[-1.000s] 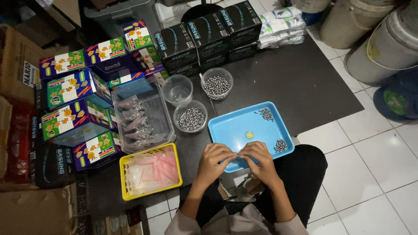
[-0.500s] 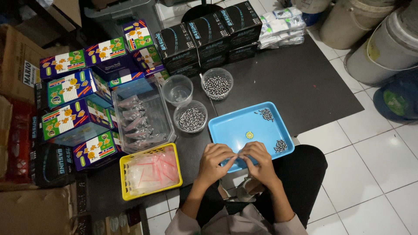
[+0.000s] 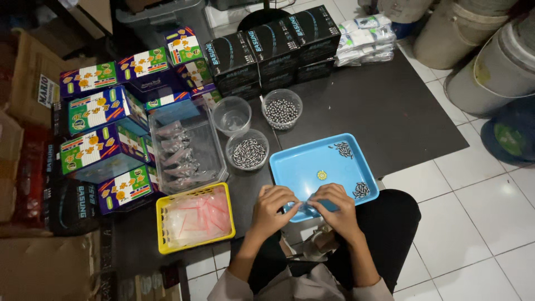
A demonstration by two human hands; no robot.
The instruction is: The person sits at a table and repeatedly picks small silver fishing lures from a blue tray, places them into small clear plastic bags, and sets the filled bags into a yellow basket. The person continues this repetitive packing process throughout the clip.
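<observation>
My left hand (image 3: 274, 205) and my right hand (image 3: 336, 205) meet over the near edge of a blue tray (image 3: 304, 167). Between their fingertips they pinch a small clear plastic bag (image 3: 305, 204); what it holds is too small to tell. On the tray lie two little heaps of dark metal pellets (image 3: 361, 190), the other heap (image 3: 343, 149) at the far side, and a small yellow round piece (image 3: 321, 175).
Round clear cups hold pellets (image 3: 248, 153), steel balls (image 3: 281, 110), and nothing (image 3: 231, 114). A clear bin (image 3: 184, 150) has filled bags; a yellow basket (image 3: 192, 217) has empty bags. Colourful boxes (image 3: 100, 134) and black boxes (image 3: 273, 47) stand behind. Drums (image 3: 490, 61) are right.
Both hands stay together at the tray's near edge, with only small finger movements on the little bag. Nothing else has moved.
</observation>
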